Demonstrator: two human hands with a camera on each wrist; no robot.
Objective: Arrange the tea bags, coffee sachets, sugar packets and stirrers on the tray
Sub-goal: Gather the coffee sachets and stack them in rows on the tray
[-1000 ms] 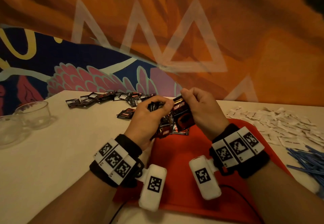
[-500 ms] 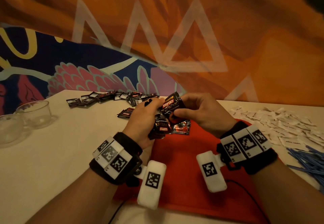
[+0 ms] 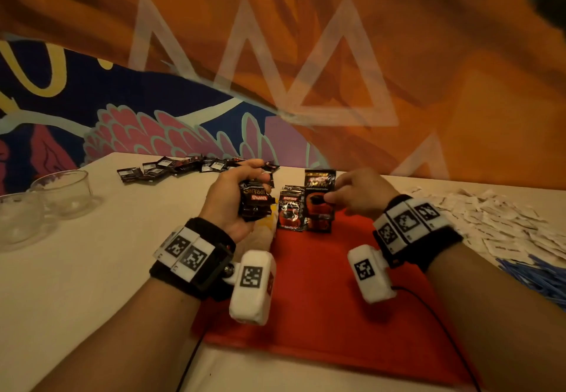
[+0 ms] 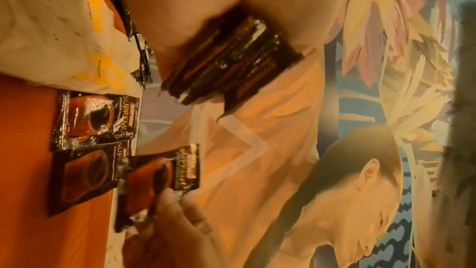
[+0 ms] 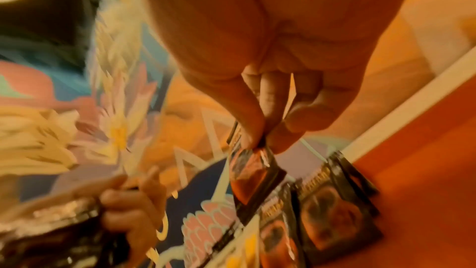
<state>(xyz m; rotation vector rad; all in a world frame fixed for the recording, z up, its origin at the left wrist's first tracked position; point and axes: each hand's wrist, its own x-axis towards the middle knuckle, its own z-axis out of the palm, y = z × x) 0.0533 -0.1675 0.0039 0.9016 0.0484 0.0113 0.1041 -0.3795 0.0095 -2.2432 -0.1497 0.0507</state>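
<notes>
The left hand (image 3: 235,198) is curled round a stack of coffee sachets (image 3: 255,203), held edge-on above the surface (image 3: 92,269) just left of the red tray (image 3: 321,299); the left wrist view shows several sachets packed together in the grip, though blur makes their number impossible to count. The right hand (image 3: 358,194) pinches a single coffee sachet (image 3: 319,191) between thumb and fingers (image 5: 253,127), holding it upright at the tray's far edge. Its lower part seems to hang just above a sachet already on the tray, but whether the two touch cannot be told.

At least two sachets on the tray (image 3: 291,209) lie face up side by side along that far edge; the right-hand one is largely hidden behind the pinched sachet.

Beyond the left hand, a row of dark sachets (image 3: 171,168) lies on the surface, their print too small to read. Two clear glass cups (image 3: 62,191) stand at the far left, one cut off by the frame. To the right, white sugar packets (image 3: 490,217) are spread in a loose heap, and blue stirrers (image 3: 539,278) lie near the frame's edge, partly cut off.
</notes>
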